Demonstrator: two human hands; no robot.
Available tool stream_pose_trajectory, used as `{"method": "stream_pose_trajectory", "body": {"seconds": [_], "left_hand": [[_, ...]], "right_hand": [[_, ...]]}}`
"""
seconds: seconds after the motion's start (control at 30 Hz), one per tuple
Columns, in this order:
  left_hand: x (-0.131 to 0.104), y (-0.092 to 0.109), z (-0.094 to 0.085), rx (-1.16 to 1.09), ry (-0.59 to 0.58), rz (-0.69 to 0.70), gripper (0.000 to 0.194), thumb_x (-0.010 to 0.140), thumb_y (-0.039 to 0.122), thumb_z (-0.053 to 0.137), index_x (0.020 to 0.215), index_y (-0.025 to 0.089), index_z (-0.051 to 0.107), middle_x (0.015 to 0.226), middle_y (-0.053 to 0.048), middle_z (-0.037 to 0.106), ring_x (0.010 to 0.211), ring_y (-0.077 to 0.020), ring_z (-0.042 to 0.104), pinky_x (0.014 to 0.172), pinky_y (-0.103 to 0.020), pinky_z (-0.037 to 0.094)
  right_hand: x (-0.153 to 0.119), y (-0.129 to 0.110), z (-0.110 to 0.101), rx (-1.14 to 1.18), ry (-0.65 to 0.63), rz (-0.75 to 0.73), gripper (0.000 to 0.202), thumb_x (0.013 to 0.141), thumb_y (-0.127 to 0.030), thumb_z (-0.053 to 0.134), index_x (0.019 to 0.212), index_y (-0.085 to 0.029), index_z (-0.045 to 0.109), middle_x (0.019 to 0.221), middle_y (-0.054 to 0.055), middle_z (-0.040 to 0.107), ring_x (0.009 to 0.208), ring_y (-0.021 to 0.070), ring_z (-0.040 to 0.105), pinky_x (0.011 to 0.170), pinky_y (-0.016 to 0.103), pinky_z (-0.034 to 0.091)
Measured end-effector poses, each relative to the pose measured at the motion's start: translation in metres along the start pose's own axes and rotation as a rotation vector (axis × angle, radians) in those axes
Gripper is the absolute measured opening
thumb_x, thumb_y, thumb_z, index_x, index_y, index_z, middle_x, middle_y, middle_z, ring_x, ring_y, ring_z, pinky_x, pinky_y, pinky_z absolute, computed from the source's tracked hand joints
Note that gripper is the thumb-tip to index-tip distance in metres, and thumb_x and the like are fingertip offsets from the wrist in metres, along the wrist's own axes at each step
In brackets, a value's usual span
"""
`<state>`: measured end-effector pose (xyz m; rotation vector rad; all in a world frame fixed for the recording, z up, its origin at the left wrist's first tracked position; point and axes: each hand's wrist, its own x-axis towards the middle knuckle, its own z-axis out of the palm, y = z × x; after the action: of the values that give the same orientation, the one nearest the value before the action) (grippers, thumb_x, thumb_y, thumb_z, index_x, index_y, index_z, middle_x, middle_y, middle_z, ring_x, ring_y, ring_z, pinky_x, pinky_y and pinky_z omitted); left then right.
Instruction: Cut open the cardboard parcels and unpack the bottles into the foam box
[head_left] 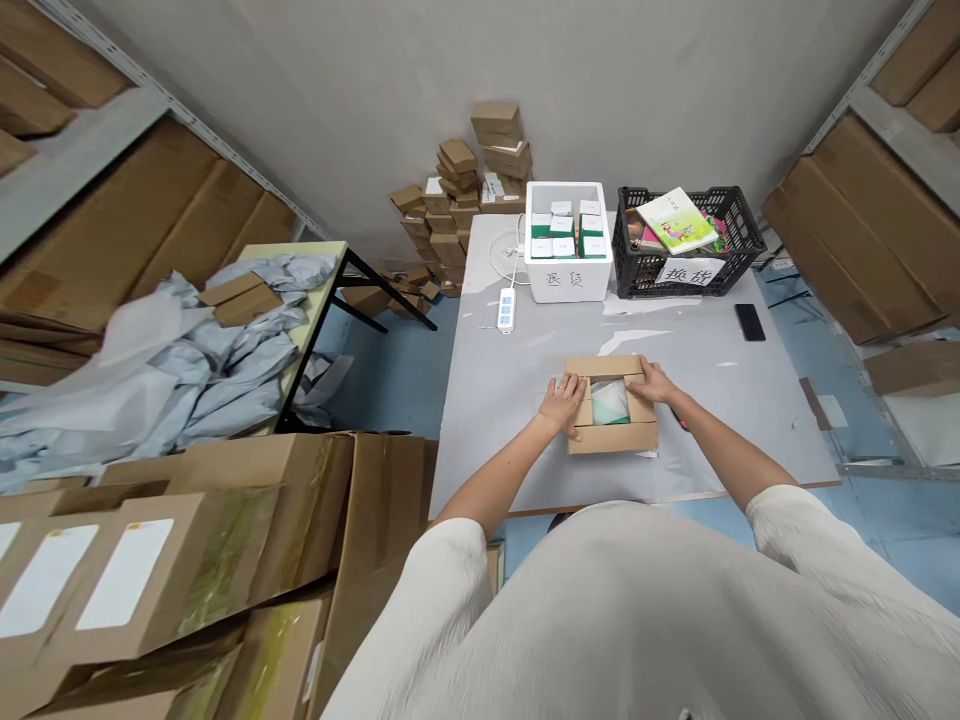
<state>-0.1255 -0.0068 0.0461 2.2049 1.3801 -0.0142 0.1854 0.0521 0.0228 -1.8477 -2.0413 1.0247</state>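
A small cardboard box [611, 438] lies on the grey table with its flaps folded outward. Through its opening shows a white and green packet [609, 403]. My left hand [562, 402] grips the box's left side, fingers over the flap and thumb lower down near the front corner. On the opposite side, my right hand [654, 383] holds the right flap near the far corner, with its fingertips partly hidden. Just below my right wrist, a small red and black object [680, 420] is mostly covered by the forearm.
On the table [487, 430] stand a white foam box [566, 280] of green-and-white packs and a black crate [637, 275] with books. A power strip [506, 310] and phone [749, 322] lie there too. Large cartons [225, 560] and a side table of grey bags [240, 350] are left.
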Motion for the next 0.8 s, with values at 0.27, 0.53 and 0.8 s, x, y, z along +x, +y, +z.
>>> {"method": "stream_pose_trajectory", "body": {"seconds": [0.27,0.53,0.8], "left_hand": [[0.008,0.005,-0.006,0.000,-0.027,0.032,0.128,0.052,0.064,0.102,0.164,0.038,0.045,0.179,-0.016,0.020,0.162,-0.0577,0.011,0.128,-0.074,0.014],[0.002,-0.003,-0.012,0.051,-0.007,0.082,0.124,0.050,0.058,0.105,0.158,0.029,0.051,0.174,-0.022,0.025,0.159,-0.0556,0.020,0.128,-0.069,0.021],[-0.002,-0.008,-0.018,0.080,-0.028,0.108,0.126,0.053,0.058,0.103,0.160,0.027,0.044,0.178,-0.024,0.020,0.163,-0.0503,0.018,0.131,-0.067,0.017]], "right_hand": [[-0.008,-0.018,0.028,-0.006,0.099,0.057,0.121,0.072,-0.056,0.085,0.170,-0.029,0.019,0.171,0.016,0.027,0.153,0.0471,0.036,0.124,0.062,0.038],[-0.019,-0.006,-0.007,0.242,-0.031,0.096,0.088,0.083,-0.050,0.072,0.163,-0.025,0.044,0.168,0.017,0.041,0.141,0.0388,0.056,0.119,0.055,0.048],[-0.044,0.041,-0.036,0.297,0.245,0.095,0.070,0.086,-0.036,0.060,0.154,-0.021,0.056,0.159,0.016,0.053,0.119,0.0293,0.068,0.105,0.047,0.058]]}}
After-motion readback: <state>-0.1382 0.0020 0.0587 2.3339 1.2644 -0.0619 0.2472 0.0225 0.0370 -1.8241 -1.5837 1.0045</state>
